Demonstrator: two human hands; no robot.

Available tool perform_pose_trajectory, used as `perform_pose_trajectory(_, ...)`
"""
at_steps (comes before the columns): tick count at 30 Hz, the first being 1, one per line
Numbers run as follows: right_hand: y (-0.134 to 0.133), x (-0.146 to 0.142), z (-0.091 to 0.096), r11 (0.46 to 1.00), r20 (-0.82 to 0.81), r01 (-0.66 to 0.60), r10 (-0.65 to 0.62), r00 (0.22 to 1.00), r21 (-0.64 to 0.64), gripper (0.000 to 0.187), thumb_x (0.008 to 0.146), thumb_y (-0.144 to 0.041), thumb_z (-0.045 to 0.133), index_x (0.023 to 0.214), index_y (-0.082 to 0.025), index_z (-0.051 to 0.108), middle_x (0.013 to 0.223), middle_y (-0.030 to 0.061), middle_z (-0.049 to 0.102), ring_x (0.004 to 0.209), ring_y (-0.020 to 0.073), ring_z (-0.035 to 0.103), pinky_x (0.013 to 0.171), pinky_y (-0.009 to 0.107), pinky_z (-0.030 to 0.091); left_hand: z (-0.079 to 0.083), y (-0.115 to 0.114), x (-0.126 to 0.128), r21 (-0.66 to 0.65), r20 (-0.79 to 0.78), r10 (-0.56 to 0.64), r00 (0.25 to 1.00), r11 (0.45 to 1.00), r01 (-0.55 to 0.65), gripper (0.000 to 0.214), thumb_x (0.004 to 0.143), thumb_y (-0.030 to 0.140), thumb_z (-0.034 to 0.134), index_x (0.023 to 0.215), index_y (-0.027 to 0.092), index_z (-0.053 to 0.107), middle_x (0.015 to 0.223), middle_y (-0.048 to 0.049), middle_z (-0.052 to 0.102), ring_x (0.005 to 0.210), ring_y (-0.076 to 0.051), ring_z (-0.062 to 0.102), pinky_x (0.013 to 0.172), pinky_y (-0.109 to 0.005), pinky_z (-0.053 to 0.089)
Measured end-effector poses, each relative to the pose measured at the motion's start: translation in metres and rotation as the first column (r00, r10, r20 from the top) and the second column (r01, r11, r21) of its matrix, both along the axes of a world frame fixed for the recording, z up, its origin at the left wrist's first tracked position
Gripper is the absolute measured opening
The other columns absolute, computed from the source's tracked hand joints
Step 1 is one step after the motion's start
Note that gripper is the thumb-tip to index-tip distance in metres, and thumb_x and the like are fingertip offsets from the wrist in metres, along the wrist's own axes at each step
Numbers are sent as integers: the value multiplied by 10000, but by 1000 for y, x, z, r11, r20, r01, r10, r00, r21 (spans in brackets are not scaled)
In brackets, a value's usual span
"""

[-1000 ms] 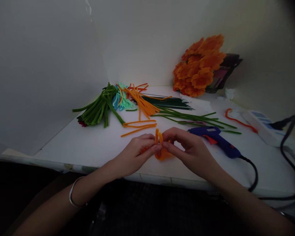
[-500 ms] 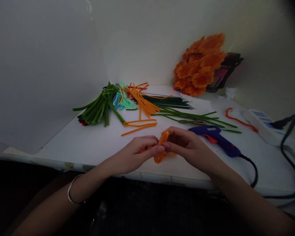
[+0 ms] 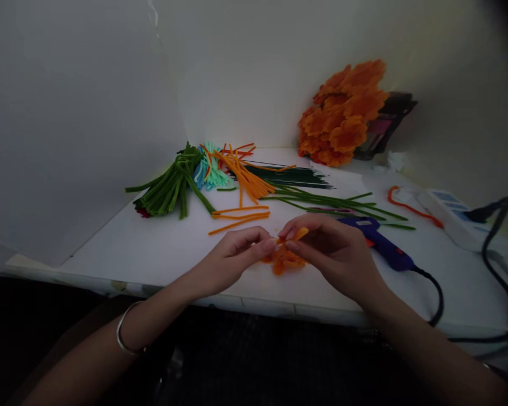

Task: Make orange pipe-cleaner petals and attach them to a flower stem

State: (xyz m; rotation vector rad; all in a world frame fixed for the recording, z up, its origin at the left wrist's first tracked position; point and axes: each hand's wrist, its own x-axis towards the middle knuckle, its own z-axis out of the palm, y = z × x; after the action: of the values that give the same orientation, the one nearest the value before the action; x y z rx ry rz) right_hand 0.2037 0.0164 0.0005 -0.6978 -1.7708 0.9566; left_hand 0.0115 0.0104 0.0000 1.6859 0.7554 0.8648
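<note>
My left hand [image 3: 239, 254] is closed in a pinch, thumb against fingers, at the left side of an orange pipe-cleaner flower [image 3: 284, 262]. From the right, my right hand [image 3: 336, 248] pinches the same orange work, and one looped petal [image 3: 300, 233] sticks up between its thumb and fingers. The petals are small and partly covered by the fingertips. Whether the lower petals rest on the table or hang from the hands I cannot tell. Behind the hands lie a few loose orange pipe cleaners [image 3: 239, 217].
A blue glue gun [image 3: 387, 248] lies by my right hand, its cord running right near a white power strip [image 3: 455, 217]. Behind are green pipe cleaners [image 3: 175, 186], an orange bundle [image 3: 249, 180], dark stem wires [image 3: 292, 176] and a bunch of orange flowers [image 3: 342, 115] against the wall.
The upright orange loop between my hands has turned and tipped to the right, now at my right fingertips. More orange petals show below. My right hand has shifted slightly, covering part of the glue gun.
</note>
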Motion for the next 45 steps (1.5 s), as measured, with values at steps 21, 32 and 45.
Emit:
perform_pose_trajectory(21, -5, -11, -11, 948, -100, 298, -308, 946, -109, 139, 757, -205, 699, 845, -231, 595, 689, -38, 646, 564, 107, 626, 534, 220, 526, -14, -3, 3, 866, -26, 461, 887, 454, -210, 54, 865, 118, 553, 884, 160, 580, 868, -65, 643, 836, -163, 590, 737, -294, 482)
perform_pose_trajectory(32, -15, -4, 2, 934, 356, 149, -267, 896, 326, 164, 835, -72, 534, 894, -159, 659, 814, 35, 634, 697, 104, 589, 629, 217, 462, -10, -3, -1, 993, 49, 667, 744, 47, -108, 54, 825, 186, 648, 844, 165, 603, 799, -32, 688, 793, -175, 630, 749, -327, 409)
perform_pose_trajectory(45, -8, 9, 14, 931, 156, -250, 298, 942, -265, 102, 862, -235, 573, 833, -172, 647, 774, 5, 572, 597, 80, 547, 558, 208, 462, -8, -7, 1, 695, -78, 242, 967, 709, -121, 248, 966, 247, 350, 857, 195, 567, 826, -37, 550, 832, -153, 535, 722, -268, 461)
